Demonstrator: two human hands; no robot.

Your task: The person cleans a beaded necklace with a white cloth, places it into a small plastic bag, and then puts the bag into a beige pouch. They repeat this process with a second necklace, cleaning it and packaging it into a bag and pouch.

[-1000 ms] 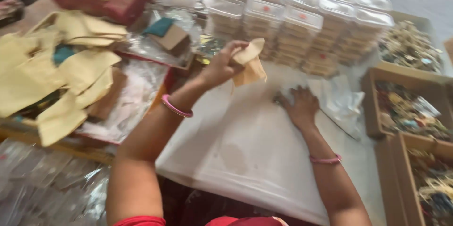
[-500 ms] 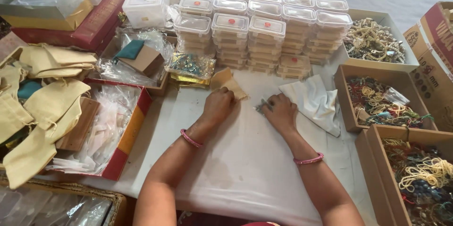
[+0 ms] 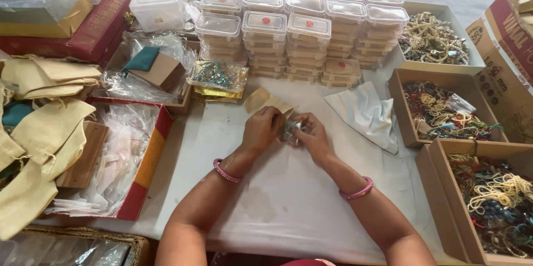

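My left hand (image 3: 262,129) and my right hand (image 3: 312,134) meet over the white table cloth (image 3: 277,199). Between their fingers they hold a small shiny silvery piece (image 3: 291,129). A small tan cloth pouch (image 3: 261,99) sticks out from under my left hand's fingers, flat toward the table. Each wrist wears a pink bangle (image 3: 224,171). What exactly the shiny piece is I cannot make out.
Stacks of clear lidded boxes (image 3: 288,38) stand behind the hands. Cardboard trays of beaded jewellery (image 3: 444,113) line the right side. A white cloth (image 3: 366,113) lies to the right. A red tray of plastic bags (image 3: 127,160) and cream pouches (image 3: 44,121) sit left.
My left hand came down from holding the tan pouch up in the air. Both hands have closed together on the small shiny piece. The camera view shifted left and steadied.
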